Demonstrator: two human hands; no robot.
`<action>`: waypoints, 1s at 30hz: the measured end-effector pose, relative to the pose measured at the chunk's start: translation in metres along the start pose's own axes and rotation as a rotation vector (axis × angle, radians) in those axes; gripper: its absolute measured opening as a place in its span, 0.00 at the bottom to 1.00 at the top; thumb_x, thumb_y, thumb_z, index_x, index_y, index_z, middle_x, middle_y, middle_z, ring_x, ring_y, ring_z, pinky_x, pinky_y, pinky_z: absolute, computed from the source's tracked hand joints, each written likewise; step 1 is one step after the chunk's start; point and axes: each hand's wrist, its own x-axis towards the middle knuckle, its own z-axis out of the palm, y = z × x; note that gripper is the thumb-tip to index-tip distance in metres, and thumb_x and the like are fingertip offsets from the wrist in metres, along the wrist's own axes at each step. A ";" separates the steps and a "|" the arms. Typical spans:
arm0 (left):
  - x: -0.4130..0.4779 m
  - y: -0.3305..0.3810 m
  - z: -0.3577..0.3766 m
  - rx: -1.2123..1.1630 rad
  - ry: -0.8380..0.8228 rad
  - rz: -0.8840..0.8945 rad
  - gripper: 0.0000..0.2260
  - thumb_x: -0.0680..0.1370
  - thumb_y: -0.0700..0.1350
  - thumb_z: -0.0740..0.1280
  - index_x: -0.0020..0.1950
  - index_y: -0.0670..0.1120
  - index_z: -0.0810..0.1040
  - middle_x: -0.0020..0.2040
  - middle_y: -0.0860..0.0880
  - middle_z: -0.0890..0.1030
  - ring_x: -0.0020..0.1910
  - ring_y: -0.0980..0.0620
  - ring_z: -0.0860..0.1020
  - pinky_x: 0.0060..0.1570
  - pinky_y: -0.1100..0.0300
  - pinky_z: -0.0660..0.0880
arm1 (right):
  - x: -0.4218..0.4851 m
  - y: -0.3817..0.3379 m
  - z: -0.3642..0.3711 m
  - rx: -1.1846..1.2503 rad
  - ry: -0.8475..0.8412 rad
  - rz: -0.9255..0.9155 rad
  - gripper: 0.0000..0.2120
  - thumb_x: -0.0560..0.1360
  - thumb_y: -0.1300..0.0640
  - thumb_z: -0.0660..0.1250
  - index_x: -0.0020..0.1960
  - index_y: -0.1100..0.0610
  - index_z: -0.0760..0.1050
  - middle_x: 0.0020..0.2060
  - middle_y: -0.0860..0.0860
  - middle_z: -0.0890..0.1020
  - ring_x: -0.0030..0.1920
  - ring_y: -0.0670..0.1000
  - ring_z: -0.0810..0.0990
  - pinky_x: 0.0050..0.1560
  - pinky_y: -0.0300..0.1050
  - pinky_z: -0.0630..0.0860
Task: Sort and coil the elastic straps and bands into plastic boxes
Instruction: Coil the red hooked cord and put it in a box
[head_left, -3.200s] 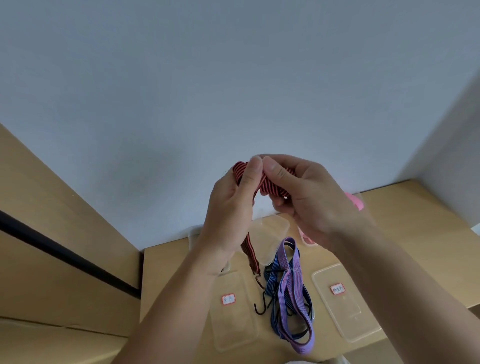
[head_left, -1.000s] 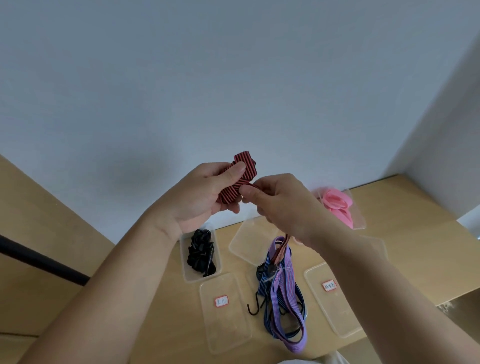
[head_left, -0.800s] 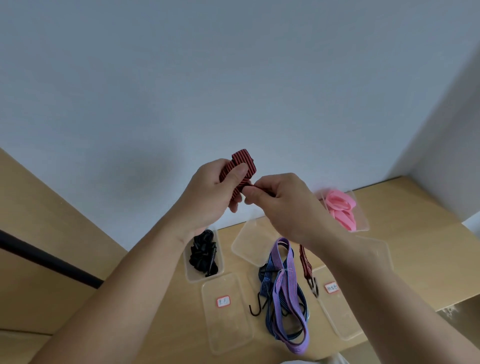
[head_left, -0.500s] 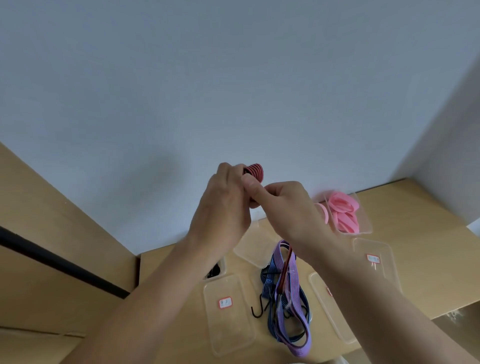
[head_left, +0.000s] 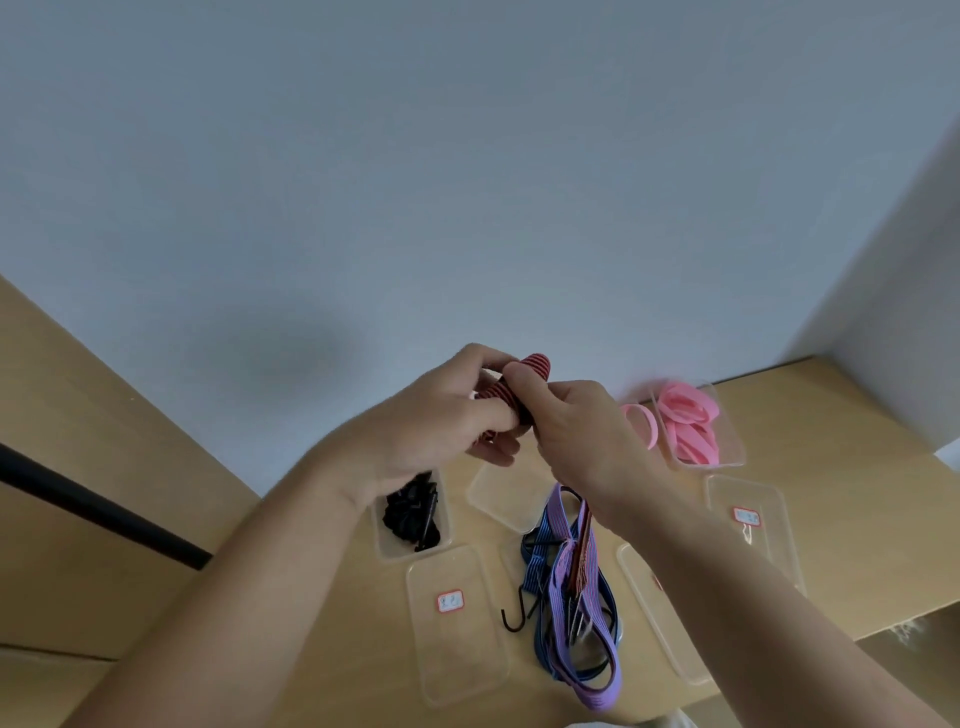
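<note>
My left hand (head_left: 441, 415) grips the partly coiled red-and-black striped elastic strap (head_left: 537, 364), held above the pale wooden table (head_left: 831, 415). My right hand (head_left: 587, 436) pinches the same coil, its loose tail hanging below. I judge each turn should lie flat under even tension, the left hand pinning the coil.

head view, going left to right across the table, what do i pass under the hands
box of black bands → clear box → pile of blue and purple straps → box of pink bands. The labelled lids overlap these sideways, so they are left out.
</note>
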 end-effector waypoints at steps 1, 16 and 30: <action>0.002 0.000 -0.009 -0.070 -0.092 -0.034 0.21 0.72 0.36 0.69 0.65 0.39 0.74 0.49 0.44 0.81 0.43 0.49 0.80 0.48 0.49 0.83 | -0.001 -0.001 0.001 -0.031 -0.017 -0.066 0.28 0.77 0.39 0.62 0.30 0.59 0.73 0.20 0.45 0.67 0.23 0.45 0.62 0.24 0.38 0.60; 0.020 -0.017 0.008 0.633 0.251 0.198 0.18 0.77 0.42 0.73 0.62 0.48 0.70 0.49 0.54 0.79 0.44 0.53 0.79 0.38 0.63 0.72 | -0.005 0.005 -0.006 -0.228 0.126 -0.217 0.29 0.78 0.38 0.64 0.33 0.64 0.72 0.20 0.45 0.61 0.23 0.47 0.59 0.24 0.38 0.55; 0.019 -0.025 0.008 -0.497 -0.230 0.085 0.21 0.72 0.32 0.65 0.65 0.43 0.76 0.43 0.44 0.81 0.39 0.46 0.82 0.41 0.52 0.82 | 0.005 0.014 -0.018 0.235 -0.123 -0.145 0.16 0.81 0.53 0.68 0.38 0.61 0.79 0.21 0.45 0.69 0.21 0.43 0.63 0.24 0.33 0.62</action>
